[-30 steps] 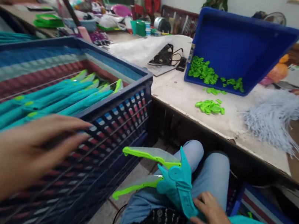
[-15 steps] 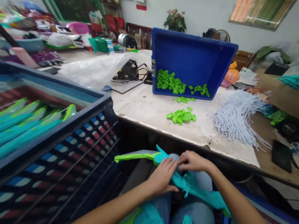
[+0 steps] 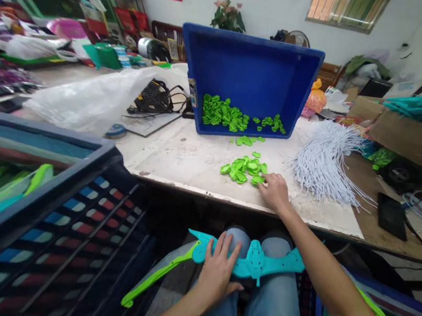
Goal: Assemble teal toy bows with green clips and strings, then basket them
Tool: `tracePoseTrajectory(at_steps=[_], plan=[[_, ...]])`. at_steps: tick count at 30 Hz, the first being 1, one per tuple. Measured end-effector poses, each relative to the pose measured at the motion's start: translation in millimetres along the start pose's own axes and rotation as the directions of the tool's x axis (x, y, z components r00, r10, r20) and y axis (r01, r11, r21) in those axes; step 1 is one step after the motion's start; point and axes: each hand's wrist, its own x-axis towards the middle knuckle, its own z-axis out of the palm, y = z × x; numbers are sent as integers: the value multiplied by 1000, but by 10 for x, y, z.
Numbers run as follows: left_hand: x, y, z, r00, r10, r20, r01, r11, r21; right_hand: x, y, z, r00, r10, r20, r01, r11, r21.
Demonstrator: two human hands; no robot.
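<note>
A teal and lime-green plastic toy bow (image 3: 258, 263) lies across my lap. My left hand (image 3: 220, 267) rests flat on it with fingers spread, pinning it to my knees. My right hand (image 3: 274, 189) reaches over the table edge to a small heap of green plastic pieces (image 3: 243, 167), its fingers curled down on the heap's right side; what they pinch is hidden. More green pieces lie inside a tilted blue bin (image 3: 249, 76) just behind the heap.
A dark blue crate (image 3: 70, 195) holding teal and green bows stands at my left. A bundle of white cords (image 3: 325, 162) lies right of the heap. A clear plastic bag (image 3: 94, 93), a small black fan (image 3: 155, 98) and cardboard boxes (image 3: 408, 137) crowd the table.
My right hand left the bow on my lap and went forward to the green pieces on the table. My left hand shifted onto the bow's middle, and the bow now lies flatter across my knees.
</note>
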Motion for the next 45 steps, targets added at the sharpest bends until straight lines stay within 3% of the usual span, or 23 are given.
tracePoseTrajectory(at_steps=[2, 5, 8, 10, 13, 15, 17, 19, 21, 24, 26, 28, 31, 34, 36, 39, 42, 45], plan=[[25, 42, -10, 996, 93, 2, -93, 995, -47, -195, 179, -94, 1000, 24, -6, -24, 999, -28], [145, 162, -31, 981, 174, 90, -160, 977, -141, -358, 417, -161, 994, 104, 36, -105, 994, 33], [269, 248, -33, 967, 188, 175, -150, 966, -211, -362, 538, -106, 973, 230, 23, -229, 946, 229], [301, 245, -21, 964, 202, 174, -156, 957, -246, -327, 576, -79, 952, 304, 13, -292, 899, 327], [281, 182, -7, 964, 223, 145, -174, 942, -288, -309, 652, -188, 937, 348, -4, -325, 880, 347], [266, 148, -17, 964, 227, 139, -174, 933, -314, -332, 732, -349, 951, 309, 24, -303, 913, 272], [283, 141, -45, 966, 208, 153, -145, 927, -345, -355, 815, -510, 958, 223, 180, -249, 958, 140], [342, 161, -82, 970, 147, 193, -66, 925, -373, -365, 878, -606, 918, 170, 360, -199, 979, 46], [432, 191, -117, 962, 70, 265, 45, 913, -405, -374, 919, -618, 893, 174, 416, -206, 978, 34], [578, 216, -153, 909, 20, 416, 186, 873, -450, -443, 986, -538, 912, 205, 354, -240, 969, 59], [659, 203, -164, 875, 26, 483, 240, 843, -481, -536, 1064, -472, 949, 163, 269, -201, 972, 123], [721, 171, -170, 863, 47, 502, 261, 810, -525, -637, 1163, -421, 986, 15, 168, -53, 973, 223], [792, 109, -179, 861, 79, 503, 287, 741, -607, -761, 1261, -377, 976, -191, 101, 151, 936, 318], [851, 57, -181, 838, 101, 536, 372, 614, -696, -923, 1148, -350, 982, -188, 29, 167, 925, 342], [881, 34, -168, 796, 123, 593, 481, 465, -743, -1125, 929, -307, 974, -224, -32, 217, 884, 415], [905, 18, -129, 720, 153, 677, 639, 234, -733, -1541, 517, -163, 940, -342, -21, 302, 799, 520], [910, 19, -83, 683, 143, 716, 699, 157, -698, -1872, 227, 29, 931, -365, 3, 312, 799, 514], [907, 31, -60, 687, 150, 711, 701, 122, -702, -1977, 135, 146, 941, -339, -2, 291, 806, 515]])
